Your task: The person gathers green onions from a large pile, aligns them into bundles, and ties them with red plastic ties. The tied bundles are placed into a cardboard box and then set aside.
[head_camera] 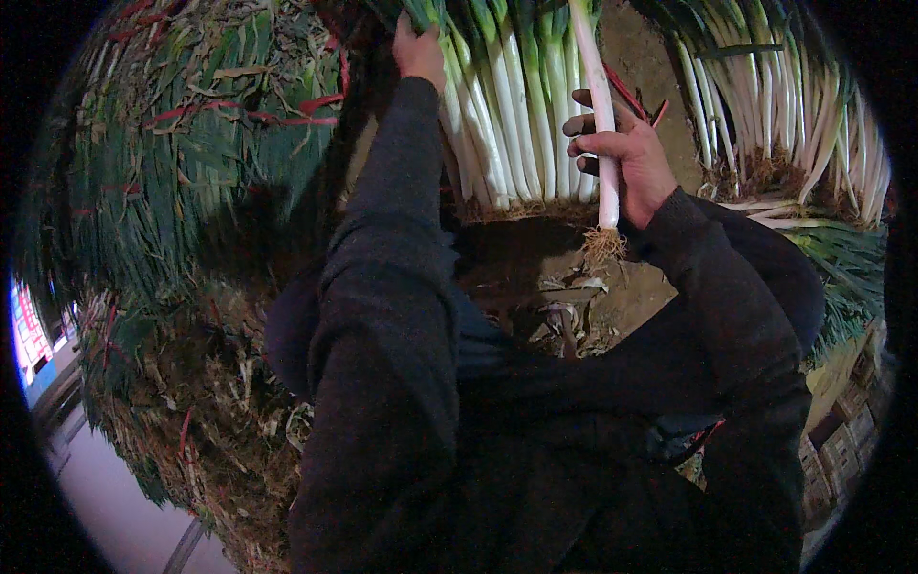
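Observation:
A row of long leeks [513, 122] with white stalks and green tops lies before me, roots towards my body. My left hand [419, 54] rests against the green part at the row's left edge; its fingers are partly hidden, so I cannot tell whether it grips a stalk. In my right hand [635, 154] is a single leek [604, 136], held around its white stalk between thumb and fingers. Its brown roots [604, 245] hang below the hand, and its top runs out of the picture. This stalk lies over the right end of the row.
Tied leeks [237, 154] with red ties [308, 107] are heaped at left, above a mass of roots [208, 402]. More leeks [782, 107] lie at right. Dry scraps [563, 316] litter the ground between my knees. Stacked boxes [839, 438] stand at lower right.

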Available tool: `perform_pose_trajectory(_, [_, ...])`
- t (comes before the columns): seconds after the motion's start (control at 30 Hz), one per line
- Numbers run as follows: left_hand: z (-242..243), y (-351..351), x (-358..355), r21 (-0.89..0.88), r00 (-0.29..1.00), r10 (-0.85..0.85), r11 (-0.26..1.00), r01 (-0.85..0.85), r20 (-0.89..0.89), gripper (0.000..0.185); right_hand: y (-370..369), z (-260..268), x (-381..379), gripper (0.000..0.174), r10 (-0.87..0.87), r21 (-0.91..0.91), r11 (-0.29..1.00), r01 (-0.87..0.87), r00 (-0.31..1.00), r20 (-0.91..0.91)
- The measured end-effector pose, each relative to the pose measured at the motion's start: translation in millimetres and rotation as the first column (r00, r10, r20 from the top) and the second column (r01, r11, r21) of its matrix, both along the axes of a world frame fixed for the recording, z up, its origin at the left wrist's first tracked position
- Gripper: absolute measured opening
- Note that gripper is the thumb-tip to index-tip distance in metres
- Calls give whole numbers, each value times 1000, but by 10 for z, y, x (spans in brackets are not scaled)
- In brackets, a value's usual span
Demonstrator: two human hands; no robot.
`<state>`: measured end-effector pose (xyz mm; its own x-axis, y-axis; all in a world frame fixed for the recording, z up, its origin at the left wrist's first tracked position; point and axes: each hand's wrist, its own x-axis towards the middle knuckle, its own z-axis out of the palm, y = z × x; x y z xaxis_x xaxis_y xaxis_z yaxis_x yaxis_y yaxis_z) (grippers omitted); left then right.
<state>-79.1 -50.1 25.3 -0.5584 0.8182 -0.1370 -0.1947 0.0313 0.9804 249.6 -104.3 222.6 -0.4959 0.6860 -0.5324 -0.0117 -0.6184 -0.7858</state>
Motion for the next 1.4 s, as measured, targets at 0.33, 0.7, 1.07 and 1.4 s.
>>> perform_pose_trajectory(0.33, [330, 292, -74, -97, 952, 281, 958, -271, 119, 76, -64, -15, 3, 61, 50, -22, 999, -50, 998, 35])
perform_pose_trajectory(0.7, [151, -41, 273, -463, 915, 10, 860, -214, -403, 59, -100, -99, -15, 60, 78, -52, 996, -78, 997, 3])
perform_pose_trajectory(1.07, [-101, -554, 484, -262, 611, -81, 941, -213, -787, 66, 75, -427, 4, 34, -91, -192, 978, 78, 994, -61])
perform_pose_trajectory(1.4, [201, -787, 463, -459, 809, -135, 870, -181, -573, 57, 294, -677, -114, 45, -173, -200, 967, 157, 983, -67])
